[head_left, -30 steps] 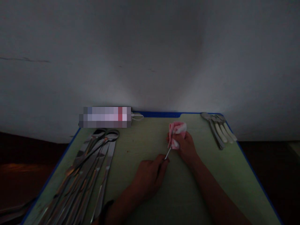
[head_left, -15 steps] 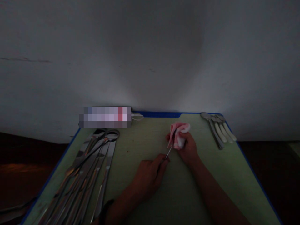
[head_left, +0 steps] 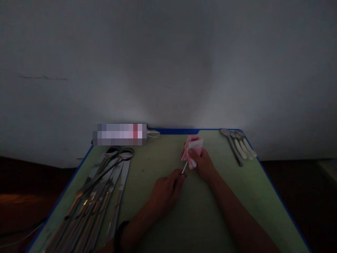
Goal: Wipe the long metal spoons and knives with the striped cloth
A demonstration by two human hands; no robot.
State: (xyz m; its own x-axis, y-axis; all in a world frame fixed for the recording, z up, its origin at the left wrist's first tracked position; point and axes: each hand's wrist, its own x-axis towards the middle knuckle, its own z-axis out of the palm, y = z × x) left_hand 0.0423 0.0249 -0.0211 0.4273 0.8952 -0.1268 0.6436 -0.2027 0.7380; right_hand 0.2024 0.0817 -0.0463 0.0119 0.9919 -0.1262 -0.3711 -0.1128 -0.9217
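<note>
Nearest, the handles of a pile of knives and spoons point(head_left: 106, 195) crowd the left of the counter point(head_left: 158, 158), close to the dark band point(head_left: 121, 236) on the left wrist; a low sweep of that arm could catch a handle and scatter the pile.

Farther in, the left hand point(head_left: 165, 191) has its fingers closed on one end of a thin metal utensil point(head_left: 184, 167), which sits above the middle of the counter. A pinch so near the end could let it twist or slip if pulled hard.

The right hand's point(head_left: 204, 163) fingers are curled around a pink-and-white cloth point(head_left: 195, 147) wrapped over the utensil's far end. What is inside is hidden, so a sharp edge or prong, if any, might poke through the folds.

Beyond, at right, a spoon point(head_left: 232, 147) and white-handled cutlery point(head_left: 246, 148) lie near the edge, where a knock could tip them off.
</note>
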